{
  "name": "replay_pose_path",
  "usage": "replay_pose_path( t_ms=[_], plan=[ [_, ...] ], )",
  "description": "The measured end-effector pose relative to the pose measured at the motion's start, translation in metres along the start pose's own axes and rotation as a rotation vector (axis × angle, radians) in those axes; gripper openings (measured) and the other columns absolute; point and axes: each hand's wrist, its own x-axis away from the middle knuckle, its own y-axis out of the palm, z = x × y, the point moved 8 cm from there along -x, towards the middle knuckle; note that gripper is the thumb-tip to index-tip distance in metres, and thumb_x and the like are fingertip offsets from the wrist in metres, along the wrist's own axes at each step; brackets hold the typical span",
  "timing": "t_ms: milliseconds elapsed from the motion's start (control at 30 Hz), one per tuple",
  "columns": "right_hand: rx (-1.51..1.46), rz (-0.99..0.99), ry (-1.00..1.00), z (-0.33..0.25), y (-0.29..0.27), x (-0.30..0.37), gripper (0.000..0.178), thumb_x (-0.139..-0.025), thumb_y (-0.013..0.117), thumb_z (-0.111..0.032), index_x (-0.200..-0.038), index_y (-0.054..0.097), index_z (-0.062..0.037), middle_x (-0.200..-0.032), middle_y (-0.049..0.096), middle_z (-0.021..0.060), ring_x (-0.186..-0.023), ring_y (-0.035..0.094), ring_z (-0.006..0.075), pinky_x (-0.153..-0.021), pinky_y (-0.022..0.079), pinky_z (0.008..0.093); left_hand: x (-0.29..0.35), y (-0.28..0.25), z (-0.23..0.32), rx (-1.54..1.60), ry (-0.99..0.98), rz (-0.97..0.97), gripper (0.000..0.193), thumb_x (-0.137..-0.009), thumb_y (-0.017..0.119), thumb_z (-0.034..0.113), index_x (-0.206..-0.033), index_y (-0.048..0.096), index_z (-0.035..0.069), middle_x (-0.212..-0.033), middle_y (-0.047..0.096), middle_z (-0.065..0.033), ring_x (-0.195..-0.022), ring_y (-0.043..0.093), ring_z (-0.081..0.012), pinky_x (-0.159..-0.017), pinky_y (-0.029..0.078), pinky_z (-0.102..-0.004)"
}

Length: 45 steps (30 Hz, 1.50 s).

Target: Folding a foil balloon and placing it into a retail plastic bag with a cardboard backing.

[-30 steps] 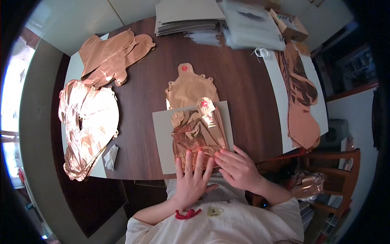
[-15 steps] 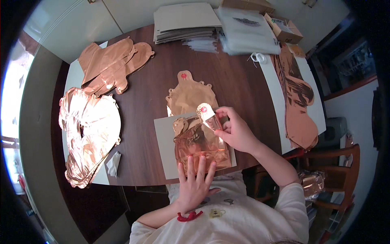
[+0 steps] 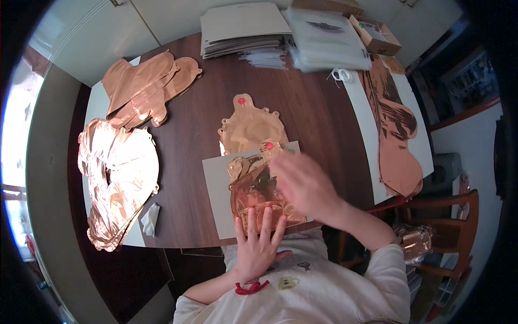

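Observation:
A folded rose-gold foil balloon (image 3: 252, 190) lies on a pale card sheet (image 3: 216, 200) at the table's near edge. My left hand (image 3: 258, 245) is spread flat, with its fingertips on the balloon's lower part. Over the right side of the foil lies my right hand (image 3: 303, 183), fingers stretched out and smeared by motion, hiding part of the balloon. A tab with a red mark (image 3: 268, 146) shows just past its fingertips. Another flat foil balloon (image 3: 252, 128), with small loops along its edge, reaches out from beneath the card's far edge.
Foil balloons are piled at the far left (image 3: 145, 89), near left (image 3: 127, 178) and right (image 3: 396, 146). Along the back stand a card stack (image 3: 245, 24), clear plastic bags (image 3: 326, 40) and a small box (image 3: 375, 35). White string (image 3: 341, 75) and a crumpled tissue (image 3: 151, 218) lie about.
My right hand has gone from gripping the tab's edge to lying flat over the balloon's right side. The tab now lies lower against the balloon. My left hand has stayed in place.

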Motion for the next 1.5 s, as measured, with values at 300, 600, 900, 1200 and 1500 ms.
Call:
replay_pose_path(
  t_ms=[300, 600, 900, 1200, 1500],
  plan=[
    [0.08, -0.311, -0.074, -0.014, 0.039, 0.029, 0.07, -0.088, 0.048, -0.049, -0.133, 0.042, 0.0045, -0.141, 0.04, 0.0192, -0.134, 0.034, 0.0309, -0.113, 0.019, 0.0442, 0.001, 0.001, 0.002, -0.043, 0.008, 0.002, 0.092, -0.063, 0.06, 0.07, -0.136, 0.045, 0.015, -0.147, 0.028, -0.0195, -0.133, 0.024, -0.0499, -0.1, 0.02, -0.0705],
    [0.229, -0.325, -0.02, 0.029, 0.044, 0.001, 0.074, -0.09, 0.046, -0.047, -0.14, 0.028, 0.0049, -0.147, 0.029, 0.02, -0.138, 0.026, 0.0319, -0.112, 0.016, 0.0501, 0.0, -0.001, 0.001, -0.024, -0.013, -0.013, 0.105, -0.06, 0.063, 0.071, -0.144, 0.032, 0.016, -0.147, 0.027, -0.0195, -0.135, 0.021, -0.0481, -0.101, 0.021, -0.0683],
    [0.439, -0.27, 0.04, 0.078, 0.039, -0.032, 0.078, -0.087, 0.048, -0.053, -0.144, 0.026, -0.0044, -0.151, 0.021, 0.0155, -0.141, 0.016, 0.0314, -0.11, 0.014, 0.058, -0.002, -0.007, 0.002, -0.044, -0.018, 0.012, 0.104, -0.058, 0.066, 0.07, -0.141, 0.035, 0.016, -0.146, 0.029, -0.0191, -0.134, 0.023, -0.0467, -0.101, 0.022, -0.0676],
    [0.168, -0.044, 0.144, 0.082, 0.007, -0.033, 0.02, -0.081, 0.065, -0.027, -0.087, 0.057, -0.0098, -0.101, 0.051, 0.0083, -0.102, 0.047, 0.0275, -0.095, 0.033, 0.0486, -0.001, -0.007, 0.001, -0.032, -0.028, 0.003, 0.105, -0.057, 0.068, 0.069, -0.142, 0.034, 0.017, -0.147, 0.027, -0.0185, -0.13, 0.024, -0.0524, -0.098, 0.025, -0.0689],
    [-0.476, -0.474, 0.532, 0.099, 0.016, -0.037, 0.025, -0.082, 0.064, -0.02, -0.101, 0.06, -0.0026, -0.081, 0.064, 0.0082, -0.078, 0.061, 0.0221, -0.075, 0.047, 0.0353, -0.001, -0.007, 0.0, -0.007, -0.038, 0.011, 0.105, -0.057, 0.069, 0.067, -0.143, 0.034, 0.019, -0.149, 0.026, -0.0162, -0.13, 0.024, -0.0527, -0.098, 0.024, -0.0685]
  ],
)
